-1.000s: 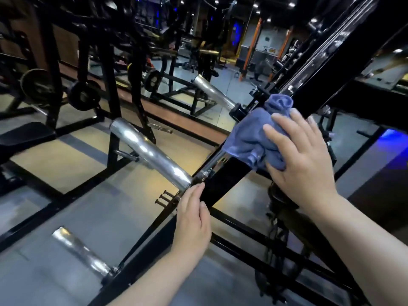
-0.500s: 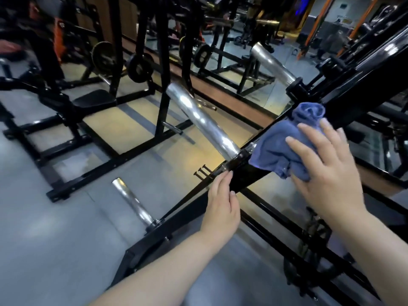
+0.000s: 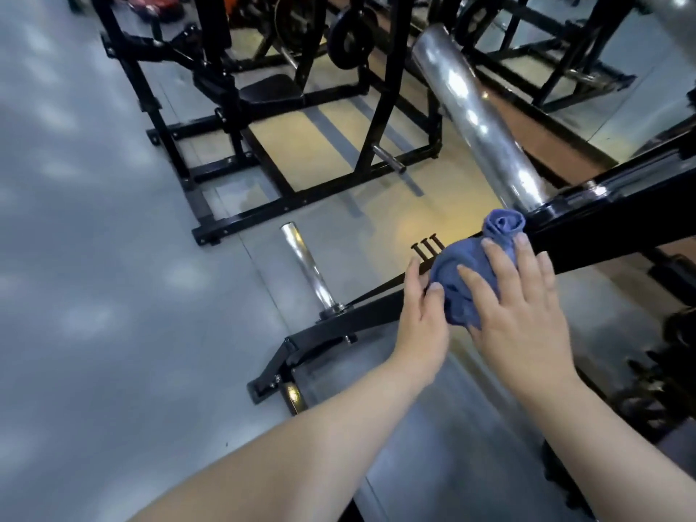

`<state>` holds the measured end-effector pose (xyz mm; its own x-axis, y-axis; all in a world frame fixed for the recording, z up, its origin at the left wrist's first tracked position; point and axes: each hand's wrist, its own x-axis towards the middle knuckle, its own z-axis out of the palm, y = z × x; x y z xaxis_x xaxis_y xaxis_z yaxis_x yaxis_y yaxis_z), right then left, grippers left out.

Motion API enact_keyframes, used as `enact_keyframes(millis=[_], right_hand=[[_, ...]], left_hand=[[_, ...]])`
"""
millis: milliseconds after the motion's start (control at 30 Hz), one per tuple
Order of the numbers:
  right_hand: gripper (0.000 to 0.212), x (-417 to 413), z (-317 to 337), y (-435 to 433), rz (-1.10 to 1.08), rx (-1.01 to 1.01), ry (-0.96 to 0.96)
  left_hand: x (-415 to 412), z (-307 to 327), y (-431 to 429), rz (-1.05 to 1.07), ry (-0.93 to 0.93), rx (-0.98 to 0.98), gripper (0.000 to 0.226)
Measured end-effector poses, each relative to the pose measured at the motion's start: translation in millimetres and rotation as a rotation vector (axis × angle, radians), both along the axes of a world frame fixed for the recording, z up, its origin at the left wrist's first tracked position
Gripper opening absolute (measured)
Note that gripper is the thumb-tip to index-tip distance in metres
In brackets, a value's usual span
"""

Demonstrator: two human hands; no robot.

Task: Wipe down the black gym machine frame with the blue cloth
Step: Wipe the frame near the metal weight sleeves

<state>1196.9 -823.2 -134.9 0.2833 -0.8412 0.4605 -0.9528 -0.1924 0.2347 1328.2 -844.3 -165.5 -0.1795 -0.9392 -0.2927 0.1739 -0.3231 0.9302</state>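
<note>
Pressed blue cloth (image 3: 461,254) onto black frame (image 3: 595,235) with right hand (image 3: 523,307), just right of picture centre. Had four fingers straight and spread across the cloth, palm on top, no pinching. Could not see the right thumb.

Found cloth bunched up, one twisted end poking out past the fingertips, just below the foot of the big chrome tube (image 3: 478,118). Sat it on the sloped beam of the frame, running from lower centre up to the right edge.

Laid left hand (image 3: 425,322) on the same beam just left of the cloth, fingers straight and pressed together, gripping nothing. Had thumb tip against the cloth's lower left edge.

Noted three dark bolts (image 3: 425,248) sticking out of the beam just above the left fingertips. Noted short chrome peg (image 3: 307,269) standing on the beam's lower end, left of centre, apart from both hands. Saw big chrome tube rising from the beam toward the top of the picture, leaning left.

Saw grey floor (image 3: 94,295) across the left half, tan floor patch (image 3: 301,152) upper middle. Saw second black machine (image 3: 301,203) upper left, with seat pad (image 3: 271,88) and weight plate (image 3: 350,35) near top centre. Could not make out the blurred dark gear at lower right.
</note>
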Motion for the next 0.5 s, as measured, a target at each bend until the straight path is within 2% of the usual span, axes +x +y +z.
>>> enact_keyframes(millis=[167, 233, 300, 367, 433, 500], right_hand=[[0.042, 12.7, -16.0, -10.3, 0.084, 0.151, 0.005], [0.042, 9.0, -12.8, -16.5, 0.151, 0.180, 0.021], [0.046, 6.3, -3.0, -20.5, 0.166, 0.180, 0.022], [0.046, 4.6, 12.3, -19.3, 0.123, 0.113, 0.000], [0.034, -3.2, 33.6, -13.9, 0.060, -0.005, -0.033], [0.031, -14.6, 59.4, -7.7, -0.029, -0.130, -0.026]], left_hand=[[-2.7, -4.1, -12.7, -0.048, 0.033, 0.000, 0.059], [-6.9, -19.2, -19.8, -0.065, 0.019, 0.023, 0.059], [-2.8, -5.4, -18.3, -0.080, -0.035, -0.020, 0.058], [3.9, 25.2, -14.9, -0.148, -0.104, -0.150, 0.057], [8.5, 50.8, -19.2, -0.282, -0.175, -0.324, 0.053], [8.8, 68.9, -34.8, -0.419, -0.252, -0.488, 0.055]])
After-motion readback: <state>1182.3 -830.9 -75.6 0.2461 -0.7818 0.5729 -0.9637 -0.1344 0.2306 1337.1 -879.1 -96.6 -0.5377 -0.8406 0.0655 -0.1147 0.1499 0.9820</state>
